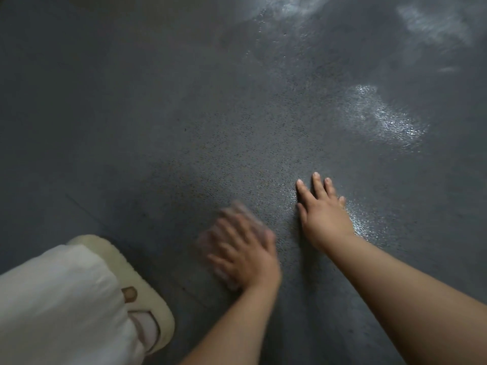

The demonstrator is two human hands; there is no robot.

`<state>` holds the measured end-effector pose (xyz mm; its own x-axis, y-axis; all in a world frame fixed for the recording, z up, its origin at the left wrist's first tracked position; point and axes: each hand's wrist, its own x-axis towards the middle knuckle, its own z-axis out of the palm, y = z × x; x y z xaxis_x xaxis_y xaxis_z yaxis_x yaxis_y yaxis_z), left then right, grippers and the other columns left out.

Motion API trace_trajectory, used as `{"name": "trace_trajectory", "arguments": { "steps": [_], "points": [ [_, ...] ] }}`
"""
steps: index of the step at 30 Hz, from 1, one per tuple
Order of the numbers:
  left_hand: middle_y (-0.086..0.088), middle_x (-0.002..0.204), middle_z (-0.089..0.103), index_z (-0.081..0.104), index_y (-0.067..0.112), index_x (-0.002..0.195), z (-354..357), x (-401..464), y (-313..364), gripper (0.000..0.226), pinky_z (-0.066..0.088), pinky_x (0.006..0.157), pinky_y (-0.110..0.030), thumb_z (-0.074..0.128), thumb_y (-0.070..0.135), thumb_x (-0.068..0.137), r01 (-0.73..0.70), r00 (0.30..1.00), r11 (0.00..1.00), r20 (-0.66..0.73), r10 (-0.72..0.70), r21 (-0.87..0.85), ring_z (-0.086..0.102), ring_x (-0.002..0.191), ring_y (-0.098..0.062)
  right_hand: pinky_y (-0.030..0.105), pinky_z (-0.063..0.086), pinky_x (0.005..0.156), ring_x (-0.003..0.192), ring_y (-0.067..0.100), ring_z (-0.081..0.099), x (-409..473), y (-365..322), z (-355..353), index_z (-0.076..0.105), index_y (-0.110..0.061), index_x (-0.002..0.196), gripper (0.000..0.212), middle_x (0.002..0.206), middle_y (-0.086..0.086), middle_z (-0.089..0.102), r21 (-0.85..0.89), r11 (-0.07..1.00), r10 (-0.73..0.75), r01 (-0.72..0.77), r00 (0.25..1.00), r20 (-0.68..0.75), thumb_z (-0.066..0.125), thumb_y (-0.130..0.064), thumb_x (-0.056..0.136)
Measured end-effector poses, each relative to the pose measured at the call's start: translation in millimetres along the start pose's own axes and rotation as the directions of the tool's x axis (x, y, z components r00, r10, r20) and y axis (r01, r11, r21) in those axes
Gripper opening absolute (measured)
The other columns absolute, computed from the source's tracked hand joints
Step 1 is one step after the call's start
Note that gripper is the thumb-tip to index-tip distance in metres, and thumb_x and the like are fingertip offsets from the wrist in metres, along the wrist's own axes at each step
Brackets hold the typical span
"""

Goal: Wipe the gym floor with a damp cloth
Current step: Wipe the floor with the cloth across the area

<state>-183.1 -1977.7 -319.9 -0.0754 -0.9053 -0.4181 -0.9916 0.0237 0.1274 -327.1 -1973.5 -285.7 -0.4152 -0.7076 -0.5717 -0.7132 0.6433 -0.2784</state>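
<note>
Left hand [245,248] is pressing down flat, fingers spread, on what looks like a pale pinkish cloth [237,227] lying on the dark speckled gym floor [210,127], though blur is smearing both hand and cloth. Right hand [321,206] is resting palm-down on the floor just beside it, fingers straight and splayed, holding nothing; wet sheen [382,119] is glinting beyond it, and a cream slipper [137,280] under a white trouser leg [58,306] is sitting at lower left
</note>
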Motion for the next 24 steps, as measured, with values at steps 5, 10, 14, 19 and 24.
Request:
{"name": "trace_trajectory", "arguments": {
  "steps": [5, 10, 14, 19, 24],
  "points": [
    [-0.007, 0.154, 0.024, 0.031, 0.028, 0.145, -7, 21, 19, 0.074, 0.001, 0.108, -0.062, 0.027, 0.063, 0.08, -0.65, 0.76, 0.709, 0.218, 0.613, 0.273, 0.015, 0.141, -0.033, 0.043, 0.01, 0.116, 0.147, 0.022, -0.002, 2, 11, -6, 0.02, -0.027, 0.15, 0.051, 0.16, 0.003, -0.002, 0.051, 0.997, -0.052, 0.052, 0.999, 0.003, 0.032, -0.031, 0.102],
    [0.001, 0.156, -0.025, -0.028, 0.034, 0.14, -47, 97, 13, 0.078, -0.012, 0.108, -0.063, 0.025, 0.065, 0.092, -0.513, 0.858, 0.812, 0.202, 0.472, 0.278, -0.011, 0.145, -0.032, 0.036, 0.011, 0.118, 0.147, 0.025, 0.003, -8, 28, -9, 0.025, -0.021, 0.15, 0.05, 0.16, 0.007, 0.0, 0.007, 0.998, -0.058, 0.059, 0.998, -0.031, 0.035, -0.027, 0.101],
    [-0.006, 0.159, -0.013, -0.006, 0.026, 0.152, -44, 94, 6, 0.078, -0.002, 0.109, -0.067, 0.034, 0.06, 0.093, -0.044, 0.999, 0.998, -0.012, 0.045, 0.044, -0.008, 0.146, -0.034, 0.047, 0.009, 0.116, 0.146, 0.027, 0.001, -28, 52, -9, 0.02, -0.028, 0.15, 0.05, 0.16, 0.004, -0.002, -0.067, 0.986, 0.143, -0.151, 0.984, -0.11, 0.031, -0.035, 0.101],
    [-0.019, 0.15, 0.033, 0.03, 0.01, 0.146, 12, -10, 25, 0.075, 0.015, 0.103, -0.071, 0.04, 0.055, 0.085, -0.339, 0.94, 0.931, 0.019, 0.34, 0.135, 0.044, 0.125, -0.049, 0.053, 0.007, 0.115, 0.145, 0.03, -0.002, -49, 86, 5, 0.013, -0.032, 0.15, 0.053, 0.159, 0.006, -0.008, 0.023, 0.927, 0.374, -0.374, 0.917, -0.14, 0.03, -0.039, 0.101],
    [-0.002, 0.148, 0.039, 0.054, 0.031, 0.132, 43, -79, 32, 0.069, 0.004, 0.107, -0.062, 0.029, 0.061, 0.076, -0.943, 0.331, 0.269, 0.456, 0.826, 0.197, 0.017, 0.143, -0.033, 0.053, 0.009, 0.114, 0.145, 0.031, 0.003, -68, 115, 13, 0.017, -0.034, 0.15, 0.052, 0.16, 0.006, -0.003, 0.058, 0.909, 0.416, -0.413, 0.894, -0.168, 0.033, -0.038, 0.1]
  ]
}}
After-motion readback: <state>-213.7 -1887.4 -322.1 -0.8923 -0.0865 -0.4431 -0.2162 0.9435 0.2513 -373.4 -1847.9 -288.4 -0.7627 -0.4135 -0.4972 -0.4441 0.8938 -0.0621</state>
